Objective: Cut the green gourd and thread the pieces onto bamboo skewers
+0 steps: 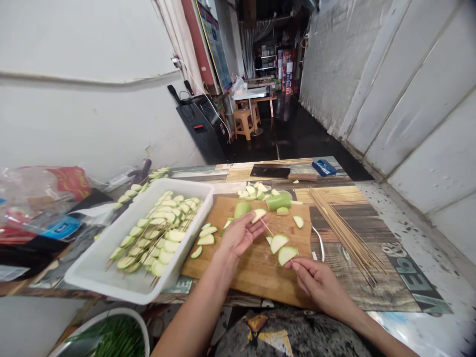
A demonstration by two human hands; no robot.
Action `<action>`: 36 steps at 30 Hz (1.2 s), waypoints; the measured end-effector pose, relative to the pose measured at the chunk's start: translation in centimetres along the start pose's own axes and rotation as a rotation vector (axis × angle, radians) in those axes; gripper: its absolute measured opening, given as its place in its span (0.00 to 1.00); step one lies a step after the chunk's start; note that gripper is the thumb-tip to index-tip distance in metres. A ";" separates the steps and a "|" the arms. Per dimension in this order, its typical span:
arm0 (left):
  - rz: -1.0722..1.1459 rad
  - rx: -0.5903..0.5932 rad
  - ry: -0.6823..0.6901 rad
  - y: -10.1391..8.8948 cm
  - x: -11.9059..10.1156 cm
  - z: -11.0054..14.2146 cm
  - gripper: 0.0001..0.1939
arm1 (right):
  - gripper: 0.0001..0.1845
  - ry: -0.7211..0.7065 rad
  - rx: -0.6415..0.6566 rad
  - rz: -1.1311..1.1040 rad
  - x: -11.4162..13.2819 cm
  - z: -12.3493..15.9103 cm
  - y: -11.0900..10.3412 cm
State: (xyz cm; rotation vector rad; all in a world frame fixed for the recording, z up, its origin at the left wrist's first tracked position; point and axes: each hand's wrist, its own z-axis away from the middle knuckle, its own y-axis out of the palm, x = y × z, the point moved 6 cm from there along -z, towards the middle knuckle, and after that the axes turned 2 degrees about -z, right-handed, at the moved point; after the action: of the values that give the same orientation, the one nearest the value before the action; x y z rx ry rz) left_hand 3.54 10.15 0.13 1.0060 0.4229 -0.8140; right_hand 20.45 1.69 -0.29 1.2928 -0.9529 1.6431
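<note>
My right hand (316,278) is closed round the near end of a thin wooden skewer (268,228), just behind two half-round zucchini slices (287,255) threaded on it. My left hand (241,233), palm up, holds another zucchini slice (259,214) between thumb and fingers at the skewer's far tip; whether the tip has pierced it I cannot tell. Both hands are over a wooden cutting board (256,283). On the board lie loose slices (207,240), a chunk of zucchini (278,201) and a pile of cut pieces (256,190).
Left of the board, a white plastic tray (143,297) holds several loaded zucchini skewers. Bare skewers (344,233) lie in a bundle on the right. Behind the board rest a cleaver (273,171) and a blue packet (324,167). A bowl of greens (117,342) stands below left.
</note>
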 end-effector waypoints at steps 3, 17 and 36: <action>-0.022 0.002 0.016 0.0 0.0 0.0 0.04 | 0.21 0.007 0.006 -0.008 0.1 0.0 0.0; -0.026 -0.011 0.059 0.4 -0.1 0.2 0.04 | 0.22 0.027 0.007 -0.031 0.6 0.1 0.0; 0.003 -0.035 0.041 0.6 -0.8 0.6 0.02 | 0.21 -0.017 0.020 -0.048 0.5 0.3 0.1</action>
State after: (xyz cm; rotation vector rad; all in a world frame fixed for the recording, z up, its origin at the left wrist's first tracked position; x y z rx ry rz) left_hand 3.43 10.10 1.29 0.9918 0.4687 -0.7821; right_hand 20.37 1.46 0.25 1.3351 -0.9102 1.6112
